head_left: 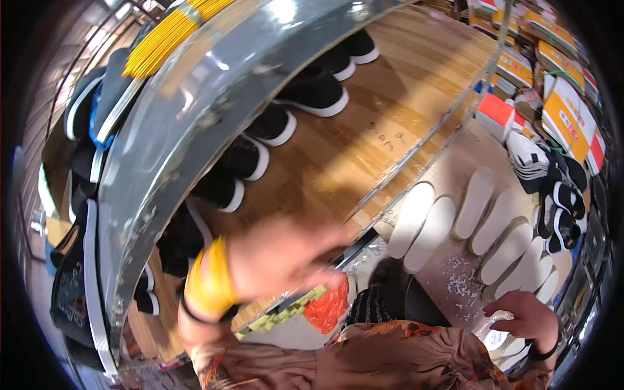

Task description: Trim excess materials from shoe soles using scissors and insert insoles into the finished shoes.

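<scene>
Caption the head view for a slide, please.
Blurred left hand near a wooden surface bearing a row of black shoes; right hand near pale soles and white scraps.

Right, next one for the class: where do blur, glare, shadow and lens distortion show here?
Head view: motion blur smears the left hand, while the right hand looks sharper. Head view: glare whitens spots on the grey edge; light and shade cross the wood. Head view: the grey edge bows, likely fisheye distortion, and the corners go black.
</scene>
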Tool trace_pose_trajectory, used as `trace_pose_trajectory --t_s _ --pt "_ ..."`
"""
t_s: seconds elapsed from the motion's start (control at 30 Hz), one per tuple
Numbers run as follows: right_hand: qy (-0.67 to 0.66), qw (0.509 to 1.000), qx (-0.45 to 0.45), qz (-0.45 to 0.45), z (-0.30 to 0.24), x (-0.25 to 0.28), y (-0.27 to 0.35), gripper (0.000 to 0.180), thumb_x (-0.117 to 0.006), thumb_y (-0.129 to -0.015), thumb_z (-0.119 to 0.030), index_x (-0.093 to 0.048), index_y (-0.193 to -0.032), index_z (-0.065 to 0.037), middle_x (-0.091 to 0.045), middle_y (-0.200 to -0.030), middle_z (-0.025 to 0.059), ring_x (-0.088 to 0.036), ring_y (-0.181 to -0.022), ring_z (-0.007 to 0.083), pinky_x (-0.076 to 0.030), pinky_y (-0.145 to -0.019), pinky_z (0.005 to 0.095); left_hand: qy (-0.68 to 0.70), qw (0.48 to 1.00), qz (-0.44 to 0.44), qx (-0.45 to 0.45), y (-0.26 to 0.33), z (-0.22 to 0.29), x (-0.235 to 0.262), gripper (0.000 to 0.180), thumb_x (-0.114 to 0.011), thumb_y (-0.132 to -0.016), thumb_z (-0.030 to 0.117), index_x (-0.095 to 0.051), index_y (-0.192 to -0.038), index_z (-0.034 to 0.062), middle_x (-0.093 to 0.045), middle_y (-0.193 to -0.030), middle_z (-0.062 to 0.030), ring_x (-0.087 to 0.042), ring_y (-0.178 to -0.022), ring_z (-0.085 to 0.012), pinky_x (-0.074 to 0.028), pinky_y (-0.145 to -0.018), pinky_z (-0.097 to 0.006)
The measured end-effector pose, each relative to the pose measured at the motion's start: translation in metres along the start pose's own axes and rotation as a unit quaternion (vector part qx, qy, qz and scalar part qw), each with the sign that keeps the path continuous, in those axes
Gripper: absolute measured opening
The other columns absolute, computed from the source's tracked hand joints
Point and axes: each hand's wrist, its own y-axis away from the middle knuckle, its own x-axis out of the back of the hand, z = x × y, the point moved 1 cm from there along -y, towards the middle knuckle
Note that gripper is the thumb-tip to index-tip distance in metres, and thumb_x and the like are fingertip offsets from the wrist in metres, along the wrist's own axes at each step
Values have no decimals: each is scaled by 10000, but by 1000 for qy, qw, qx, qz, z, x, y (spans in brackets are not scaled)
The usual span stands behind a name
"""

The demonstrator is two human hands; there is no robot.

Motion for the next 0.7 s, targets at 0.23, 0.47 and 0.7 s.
trace_pose_trajectory --t_s 0.23,0.47,0.7 --pt "-15 982 141 -129 -25 33 -53 285 -719 -743 -153 -663 -1016 -93 -665 -896 84 -622 -822 275 -471 -722 334 69 806 300 505 180 -17 -35 420 -643 -840 177 -505 -1193 -4 -546 -1166 -84 -554 -965 -140 -463 -820 -286" --pt "-112 982 70 -138 -10 12 -87 317 -697 -750 -83 -635 -1057 -40 -667 -914 106 -639 -874 229 -477 -761 313 -168 648 191 718 320 -198 -48 658 -643 -776 434 -513 -1221 -33 -547 -1200 -238 -540 -1097 -358 -419 -932 -377" --pt "-117 986 36 -109 14 1 -81 303 -691 -742 -61 -636 -1038 -24 -662 -917 118 -640 -879 236 -479 -772 310 -170 688 305 636 384 -296 -46 380 -687 -729 211 -624 -1055 25 -642 -1009 -211 -621 -881 -368 -502 -741 -402"
